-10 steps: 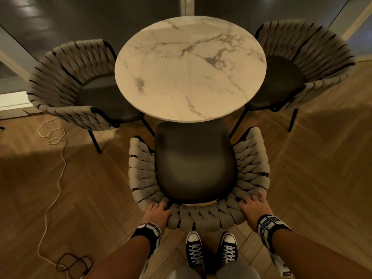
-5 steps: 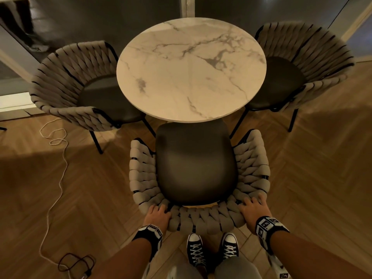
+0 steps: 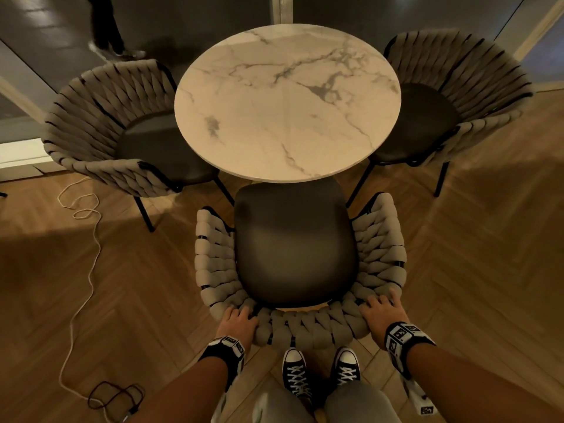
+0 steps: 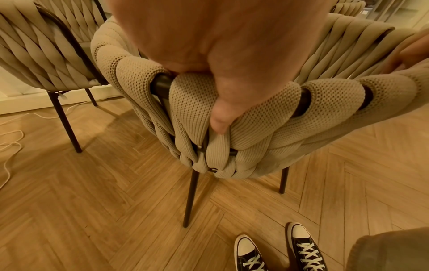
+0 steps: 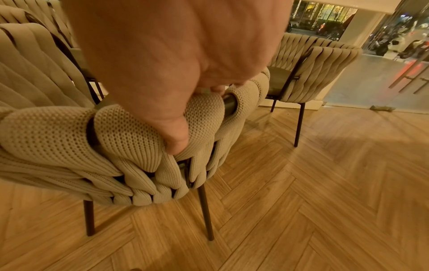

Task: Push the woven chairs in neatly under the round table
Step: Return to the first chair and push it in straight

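A round marble table (image 3: pixel 287 102) stands in the middle of the head view. The near woven chair (image 3: pixel 378 248) faces it, the front of its dark seat just under the table's edge. My left hand (image 3: pixel 239 323) grips the left end of its braided back rim (image 4: pixel 262 117), thumb behind. My right hand (image 3: pixel 381 312) grips the rim's right end (image 5: pixel 130 132) the same way. Two more woven chairs, one on the left (image 3: pixel 100 123) and one on the right (image 3: pixel 457 87), sit with their seats partly under the table.
A pale cable (image 3: pixel 88 239) snakes over the herringbone wood floor (image 3: pixel 488 270) at the left and ends in a dark coil (image 3: pixel 116 395). My sneakers (image 3: pixel 320 374) stand right behind the near chair. A person's legs (image 3: pixel 106 32) show at the far left, by glass walls.
The view has shifted slightly and the table sits lower in frame. Both hands keep their hold on the chair back; the chair has barely moved. Legs have come into view at the top left.
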`<act>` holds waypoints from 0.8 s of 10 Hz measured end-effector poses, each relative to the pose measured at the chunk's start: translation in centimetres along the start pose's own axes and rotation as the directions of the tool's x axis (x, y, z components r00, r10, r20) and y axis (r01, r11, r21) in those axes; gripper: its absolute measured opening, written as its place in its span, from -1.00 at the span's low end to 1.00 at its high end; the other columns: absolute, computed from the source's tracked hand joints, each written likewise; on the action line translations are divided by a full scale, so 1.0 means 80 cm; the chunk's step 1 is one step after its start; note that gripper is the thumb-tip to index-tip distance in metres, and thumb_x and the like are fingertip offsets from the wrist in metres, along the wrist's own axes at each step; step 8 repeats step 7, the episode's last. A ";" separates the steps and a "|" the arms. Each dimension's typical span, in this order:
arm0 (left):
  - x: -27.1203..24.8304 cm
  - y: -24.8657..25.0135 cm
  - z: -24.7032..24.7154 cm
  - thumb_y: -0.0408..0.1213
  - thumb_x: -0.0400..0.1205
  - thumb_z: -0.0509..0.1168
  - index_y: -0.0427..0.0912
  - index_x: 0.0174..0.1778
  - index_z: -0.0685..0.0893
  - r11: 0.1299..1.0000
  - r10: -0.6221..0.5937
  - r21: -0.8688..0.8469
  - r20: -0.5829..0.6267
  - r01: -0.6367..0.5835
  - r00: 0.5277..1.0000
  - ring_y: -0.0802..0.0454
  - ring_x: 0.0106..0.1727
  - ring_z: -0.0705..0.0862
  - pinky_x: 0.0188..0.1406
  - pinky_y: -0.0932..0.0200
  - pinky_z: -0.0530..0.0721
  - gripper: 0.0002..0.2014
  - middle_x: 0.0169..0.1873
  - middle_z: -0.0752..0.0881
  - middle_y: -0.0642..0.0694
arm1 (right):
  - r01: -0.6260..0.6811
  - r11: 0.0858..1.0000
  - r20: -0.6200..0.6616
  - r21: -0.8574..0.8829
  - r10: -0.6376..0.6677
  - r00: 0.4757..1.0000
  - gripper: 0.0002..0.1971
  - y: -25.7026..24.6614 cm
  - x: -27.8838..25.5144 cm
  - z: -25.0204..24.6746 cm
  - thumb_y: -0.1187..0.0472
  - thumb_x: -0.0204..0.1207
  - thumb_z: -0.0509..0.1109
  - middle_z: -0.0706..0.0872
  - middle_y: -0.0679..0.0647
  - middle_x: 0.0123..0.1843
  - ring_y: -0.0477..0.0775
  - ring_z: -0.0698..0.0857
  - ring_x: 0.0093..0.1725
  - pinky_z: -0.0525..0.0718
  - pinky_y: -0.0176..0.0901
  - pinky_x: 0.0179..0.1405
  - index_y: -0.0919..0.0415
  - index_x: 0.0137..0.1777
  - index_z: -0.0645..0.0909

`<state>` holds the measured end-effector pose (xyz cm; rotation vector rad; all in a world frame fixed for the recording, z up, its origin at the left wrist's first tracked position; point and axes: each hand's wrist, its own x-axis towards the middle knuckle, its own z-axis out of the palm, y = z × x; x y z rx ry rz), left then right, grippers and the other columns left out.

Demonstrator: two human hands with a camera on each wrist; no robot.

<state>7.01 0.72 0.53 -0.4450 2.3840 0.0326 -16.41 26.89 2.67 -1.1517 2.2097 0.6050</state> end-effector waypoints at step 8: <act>-0.001 -0.004 -0.015 -0.22 0.68 0.23 0.04 0.49 0.53 0.994 0.012 -0.109 0.061 -0.005 0.998 -0.21 0.54 0.43 0.71 -0.15 -0.02 -0.58 0.53 0.44 -0.15 | -0.008 0.999 0.159 0.035 0.002 0.987 -0.53 -0.004 0.005 -0.028 0.05 0.50 0.35 0.52 0.08 0.48 0.21 0.45 0.49 -0.07 0.42 0.60 -0.11 0.44 0.49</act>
